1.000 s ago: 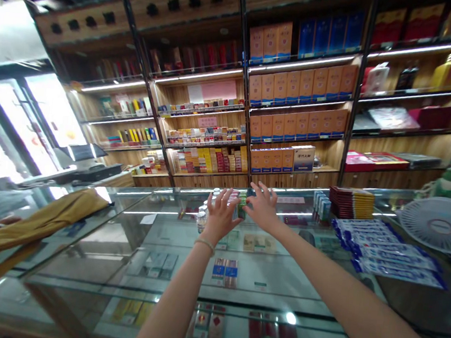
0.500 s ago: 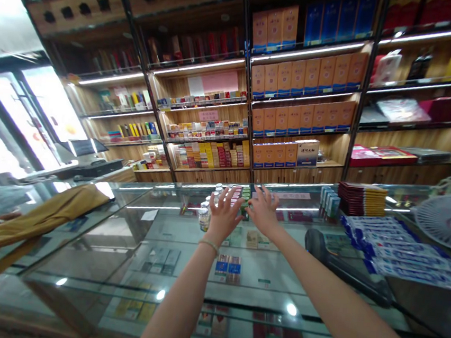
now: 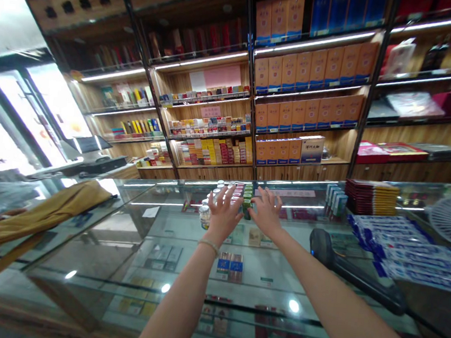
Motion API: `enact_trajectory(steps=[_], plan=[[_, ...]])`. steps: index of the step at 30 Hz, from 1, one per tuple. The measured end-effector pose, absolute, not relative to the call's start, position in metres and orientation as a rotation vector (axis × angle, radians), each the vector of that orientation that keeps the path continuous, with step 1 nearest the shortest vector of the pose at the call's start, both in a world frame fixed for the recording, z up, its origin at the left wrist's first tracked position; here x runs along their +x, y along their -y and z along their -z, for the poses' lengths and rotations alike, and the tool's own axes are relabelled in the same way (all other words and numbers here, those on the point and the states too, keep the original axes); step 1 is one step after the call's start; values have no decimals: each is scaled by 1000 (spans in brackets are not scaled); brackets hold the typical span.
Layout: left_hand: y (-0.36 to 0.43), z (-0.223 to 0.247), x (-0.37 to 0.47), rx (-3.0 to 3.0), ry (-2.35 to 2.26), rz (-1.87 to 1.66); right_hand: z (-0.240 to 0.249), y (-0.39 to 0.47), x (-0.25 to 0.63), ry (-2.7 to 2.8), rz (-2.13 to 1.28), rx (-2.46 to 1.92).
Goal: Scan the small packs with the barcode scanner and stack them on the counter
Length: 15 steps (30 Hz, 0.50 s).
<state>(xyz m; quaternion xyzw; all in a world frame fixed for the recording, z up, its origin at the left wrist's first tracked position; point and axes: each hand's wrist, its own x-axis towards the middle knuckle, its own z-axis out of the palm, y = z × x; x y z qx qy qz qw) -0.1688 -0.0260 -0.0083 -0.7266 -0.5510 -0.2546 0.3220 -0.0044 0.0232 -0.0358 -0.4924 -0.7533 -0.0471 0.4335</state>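
The left hand (image 3: 223, 215) and the right hand (image 3: 267, 214) are both open, fingers spread and arched, with a narrow gap between them; neither is clamped on anything. In that gap stands the near end of a row of green packs (image 3: 247, 199), and whether the fingertips touch it I cannot tell. Pink packs (image 3: 239, 190) lie just beside the green row, partly behind the left hand, and white-lidded jars (image 3: 205, 216) stand on that hand's outer side. All of them are on the glass counter (image 3: 187, 239).

The hands seem to be at the rows, with no grasp made. From this pose, closing on a pack would call for bringing the fingers inward lightly, clear of the jars.

Further out, a black scanner (image 3: 321, 247) lies beyond the right forearm, near blue-and-white packets (image 3: 413, 251) and a stack of red-and-yellow boxes (image 3: 370, 199). A tan bag (image 3: 46, 207) lies over on the left.
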Motion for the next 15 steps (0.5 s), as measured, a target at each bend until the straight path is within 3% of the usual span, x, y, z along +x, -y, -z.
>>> enact_trajectory(steps=[15], plan=[[29, 7, -165, -1929, 1467, 661, 47, -17, -5, 1900, 17, -1395]])
